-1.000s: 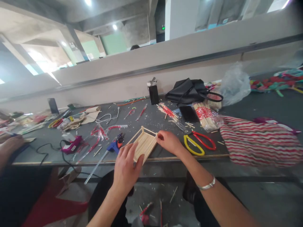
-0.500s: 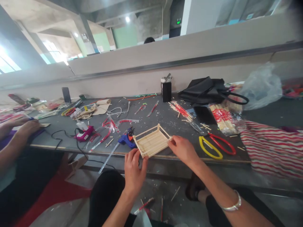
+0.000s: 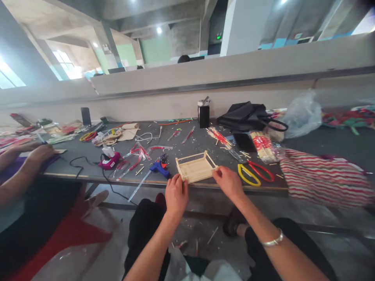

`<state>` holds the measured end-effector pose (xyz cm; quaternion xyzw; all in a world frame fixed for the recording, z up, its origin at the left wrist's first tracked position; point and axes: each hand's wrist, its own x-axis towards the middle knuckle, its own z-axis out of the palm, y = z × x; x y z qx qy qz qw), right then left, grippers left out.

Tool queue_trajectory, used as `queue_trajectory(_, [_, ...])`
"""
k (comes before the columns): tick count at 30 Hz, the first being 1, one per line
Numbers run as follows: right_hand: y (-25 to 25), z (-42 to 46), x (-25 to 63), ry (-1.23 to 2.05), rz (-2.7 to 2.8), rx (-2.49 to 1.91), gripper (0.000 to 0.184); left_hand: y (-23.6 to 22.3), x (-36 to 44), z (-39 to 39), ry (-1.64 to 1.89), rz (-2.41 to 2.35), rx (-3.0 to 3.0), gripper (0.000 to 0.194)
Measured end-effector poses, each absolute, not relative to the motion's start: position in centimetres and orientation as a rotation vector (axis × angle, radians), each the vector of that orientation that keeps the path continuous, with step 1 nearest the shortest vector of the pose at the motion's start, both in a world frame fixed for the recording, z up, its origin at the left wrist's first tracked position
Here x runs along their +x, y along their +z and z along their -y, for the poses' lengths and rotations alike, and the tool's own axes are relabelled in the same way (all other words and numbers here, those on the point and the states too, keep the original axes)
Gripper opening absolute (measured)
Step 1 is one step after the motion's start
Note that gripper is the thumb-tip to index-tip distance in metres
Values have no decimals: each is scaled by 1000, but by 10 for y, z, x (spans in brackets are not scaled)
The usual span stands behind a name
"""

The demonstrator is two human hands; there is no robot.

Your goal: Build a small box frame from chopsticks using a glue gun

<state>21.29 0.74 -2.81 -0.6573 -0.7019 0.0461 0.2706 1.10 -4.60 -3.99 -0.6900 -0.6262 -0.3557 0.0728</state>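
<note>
A small tray-like frame (image 3: 195, 170) built of pale wooden sticks, with short corner posts and thin rails, is held at the table's front edge. My left hand (image 3: 176, 195) pinches its near left corner. At the near right corner, the fingertips of my right hand (image 3: 228, 182) are closed on the frame. Left of the frame lies a blue glue gun (image 3: 160, 168), a long clear glue stick (image 3: 138, 188) poking out of its back past the table edge. Scissors with yellow and red handles (image 3: 249, 175) lie just right of my right hand.
Behind lie bundled sticks (image 3: 220, 137), a bagged stick pack (image 3: 262, 146), a dark phone (image 3: 244, 143), a black bag (image 3: 243, 116) and a bottle (image 3: 204, 114). Striped cloth (image 3: 322, 177) covers the right edge. A magenta power socket (image 3: 110, 160) trails cables. Another person's hand (image 3: 41, 154) works at left.
The camera view has shifted, so the table sits differently in it. The stick frame looks less tilted, and both hands still hold its corners.
</note>
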Motion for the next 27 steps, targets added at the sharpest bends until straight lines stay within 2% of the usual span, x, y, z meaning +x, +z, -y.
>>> queue_trajectory(18, [-28, -7, 218, 181, 1895, -1704, 27, -39, 17, 35, -1019, 1912, -2001, 27])
queue_trajectory(27, [-27, -9, 221, 291, 1865, -1680, 26, -41, 18, 33, -1016, 1904, -2001, 25])
